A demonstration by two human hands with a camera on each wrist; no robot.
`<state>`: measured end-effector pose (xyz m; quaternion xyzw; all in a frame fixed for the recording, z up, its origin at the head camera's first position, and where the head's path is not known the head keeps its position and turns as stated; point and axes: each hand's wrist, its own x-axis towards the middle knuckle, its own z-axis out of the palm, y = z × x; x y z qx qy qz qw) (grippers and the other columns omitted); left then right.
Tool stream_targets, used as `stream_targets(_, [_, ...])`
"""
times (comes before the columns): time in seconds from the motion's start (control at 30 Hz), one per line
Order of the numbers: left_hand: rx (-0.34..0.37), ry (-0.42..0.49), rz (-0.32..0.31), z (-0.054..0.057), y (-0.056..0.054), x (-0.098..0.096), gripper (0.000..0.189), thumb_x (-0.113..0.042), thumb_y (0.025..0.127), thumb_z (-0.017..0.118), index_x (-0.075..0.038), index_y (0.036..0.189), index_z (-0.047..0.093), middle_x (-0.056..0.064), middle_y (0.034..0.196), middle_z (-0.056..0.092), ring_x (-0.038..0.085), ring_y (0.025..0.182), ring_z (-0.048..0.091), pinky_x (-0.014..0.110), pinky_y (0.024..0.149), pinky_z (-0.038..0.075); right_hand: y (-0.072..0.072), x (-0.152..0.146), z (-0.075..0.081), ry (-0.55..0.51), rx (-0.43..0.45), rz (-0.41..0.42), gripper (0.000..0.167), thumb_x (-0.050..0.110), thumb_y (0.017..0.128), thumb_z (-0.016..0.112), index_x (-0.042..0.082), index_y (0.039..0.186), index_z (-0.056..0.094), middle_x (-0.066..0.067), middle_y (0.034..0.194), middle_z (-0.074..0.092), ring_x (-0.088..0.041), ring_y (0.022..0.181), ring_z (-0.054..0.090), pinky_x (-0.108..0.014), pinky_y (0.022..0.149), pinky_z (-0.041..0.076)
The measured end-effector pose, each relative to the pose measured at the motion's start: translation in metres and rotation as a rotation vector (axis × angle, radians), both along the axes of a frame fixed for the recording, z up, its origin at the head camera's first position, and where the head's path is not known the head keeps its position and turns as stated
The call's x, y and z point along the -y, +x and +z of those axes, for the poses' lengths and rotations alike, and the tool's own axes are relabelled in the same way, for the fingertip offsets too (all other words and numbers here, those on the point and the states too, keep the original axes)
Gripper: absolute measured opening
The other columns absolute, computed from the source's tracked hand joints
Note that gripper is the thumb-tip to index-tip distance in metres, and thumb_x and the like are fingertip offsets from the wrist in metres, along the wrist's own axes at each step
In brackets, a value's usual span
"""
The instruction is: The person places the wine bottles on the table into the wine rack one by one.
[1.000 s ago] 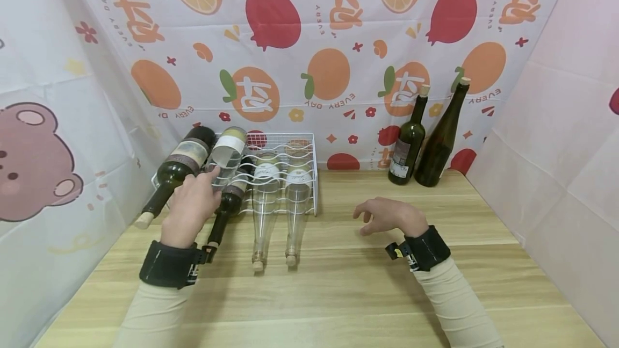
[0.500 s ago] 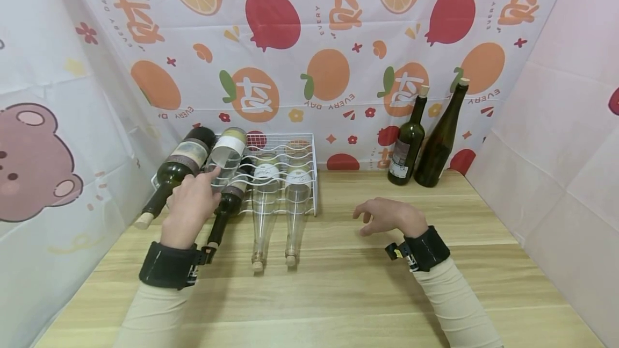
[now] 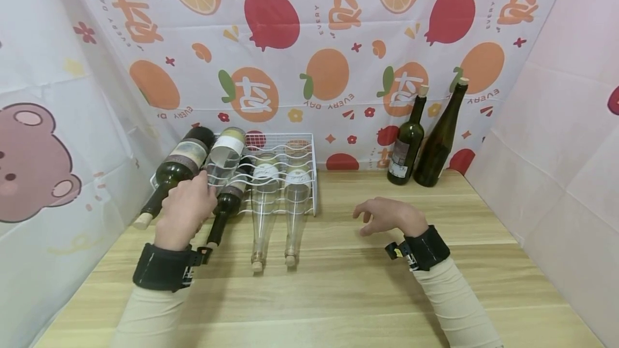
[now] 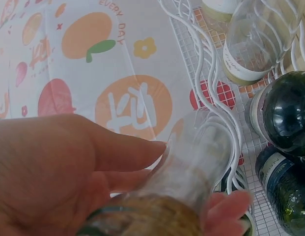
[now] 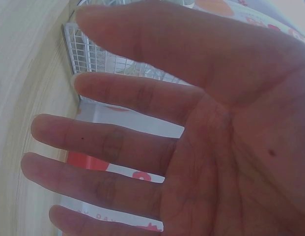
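My left hand (image 3: 186, 208) grips the neck end of a clear glass bottle (image 3: 226, 149) with a white label. This bottle lies tilted on the upper tier of a white wire wine rack (image 3: 315, 189), its cork end hidden by the hand. In the left wrist view, thumb and fingers wrap around the clear glass (image 4: 191, 157). Beside it on the left lies a dark wine bottle (image 3: 180, 164), cork toward me. Lower in the rack are another dark bottle (image 3: 226, 205) and two clear corked bottles (image 3: 263, 205). My right hand (image 3: 384, 215) hovers over the table, fingers relaxed, holding nothing.
Two corked green bottles, a shorter one (image 3: 408, 141) and a taller one (image 3: 440, 136), stand at the back right of the wooden table (image 3: 338, 294). Fruit-printed cloth (image 3: 319, 31) hangs behind, with pale cloth walls at both sides.
My left hand has shifted slightly left, and its index finger, earlier stretched along the clear bottle, is now drawn in. The right hand and the other bottles stay as they were.
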<state>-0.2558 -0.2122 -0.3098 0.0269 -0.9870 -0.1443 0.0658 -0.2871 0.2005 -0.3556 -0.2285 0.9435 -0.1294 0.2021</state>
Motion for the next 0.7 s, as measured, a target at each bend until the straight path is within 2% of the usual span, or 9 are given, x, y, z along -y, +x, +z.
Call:
stream_targets(0.1, [0.032,0.021,-0.020,0.0025,0.0008,0.0022,0.048,-0.018,0.102,0.046,0.011,0.140,0.043,0.040,0.111,0.059,0.053,0.087,0.063,0.058,0.061,0.051,-0.0003,0.0002,0.0010,0.001,0.001,-0.004,0.043,0.025,0.092,0.078,0.014,0.133,0.067,-0.014,0.124,0.071,-0.023,0.106,0.066,-0.048,0.094,0.054])
stream_targets(0.2, [0.053,0.034,-0.026,0.0044,0.0003,0.0030,0.049,-0.019,0.103,0.049,0.010,0.142,0.044,0.038,0.109,0.059,0.047,0.085,0.063,0.054,0.061,0.051,-0.0004,0.0007,0.0016,0.004,0.004,-0.005,0.044,0.025,0.092,0.078,0.014,0.133,0.067,-0.013,0.123,0.071,-0.023,0.106,0.066,-0.048,0.094,0.054])
stream_targets(0.43, [0.031,0.022,-0.012,0.0042,0.0011,0.0026,0.057,-0.019,0.101,0.054,0.008,0.150,0.042,0.041,0.117,0.060,0.054,0.091,0.064,0.056,0.061,0.051,0.0002,0.0010,0.0016,0.000,0.003,-0.001,0.043,0.025,0.092,0.078,0.014,0.133,0.067,-0.014,0.124,0.071,-0.023,0.106,0.066,-0.048,0.095,0.054])
stream_targets(0.7, [-0.018,0.028,0.005,0.0029,0.0006,0.0024,0.057,-0.020,0.098,0.062,-0.001,0.150,0.049,0.043,0.123,0.059,0.062,0.098,0.063,0.058,0.060,0.049,0.0004,0.0006,-0.0010,0.002,-0.003,0.001,0.043,0.026,0.092,0.079,0.014,0.132,0.067,-0.013,0.123,0.072,-0.022,0.106,0.066,-0.048,0.094,0.054])
